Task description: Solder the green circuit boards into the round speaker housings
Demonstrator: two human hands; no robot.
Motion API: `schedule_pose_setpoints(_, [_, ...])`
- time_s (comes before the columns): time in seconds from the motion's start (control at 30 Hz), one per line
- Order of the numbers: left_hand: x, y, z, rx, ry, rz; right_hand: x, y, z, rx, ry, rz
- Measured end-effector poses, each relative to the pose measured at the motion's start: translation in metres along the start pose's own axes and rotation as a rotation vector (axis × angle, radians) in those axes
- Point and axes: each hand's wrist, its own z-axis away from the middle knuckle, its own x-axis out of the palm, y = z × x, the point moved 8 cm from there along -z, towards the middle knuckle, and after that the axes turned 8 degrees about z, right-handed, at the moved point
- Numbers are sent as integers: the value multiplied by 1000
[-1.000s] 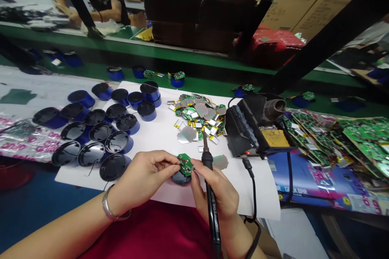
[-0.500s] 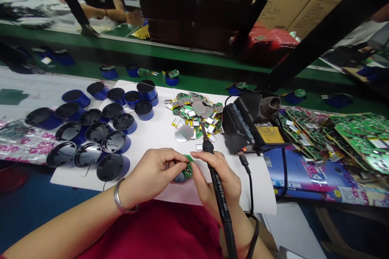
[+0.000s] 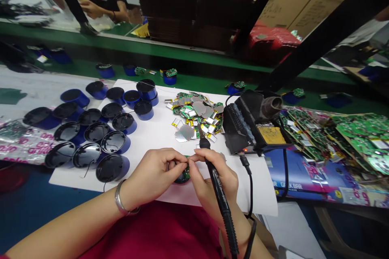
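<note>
As left fingers (image 3: 177,172) grip a board (image 3: 186,173), right fingers (image 3: 196,176) an iron (image 3: 219,195), cups (image 3: 96,132) crowd nearby.

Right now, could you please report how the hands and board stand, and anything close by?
Left hand on board; right hand gripping iron. Board mostly hidden by hands. Pile just beyond, iron's tip toward it.

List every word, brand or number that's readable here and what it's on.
"MERKURY": cardboard box at the back; its smaller print is too blurred.
"GEEK BAR": blue wrapping on the right.
Plastic wrap at left: pink lettering, too blurred.
Soldering iron: marks too small.
</note>
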Motion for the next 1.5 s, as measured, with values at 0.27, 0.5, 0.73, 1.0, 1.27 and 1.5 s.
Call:
schedule_pose_setpoints(0.27, [1,-5,0,-55,25,41,-2,4,3,27,27,-13])
schedule_pose_setpoints(0.5, [-1,-3,1,-34,33,69,-9,6,1,18,54,41])
schedule_pose_setpoints(0.73, [-1,0,0,-1,16,95,-1,2,-4,-31,-33,-8])
schedule_pose_setpoints(1.0, [-1,-1,1,12,25,84,0,6,-3,-3,-38,-11])
schedule_pose_setpoints(1.27, [0,-3,1,-63,-2,172,-2,8,0,43,-22,-13])
schedule_pose_setpoints(1.5, [1,0,0,-41,-6,180,0,14,2,126,-35,-34])
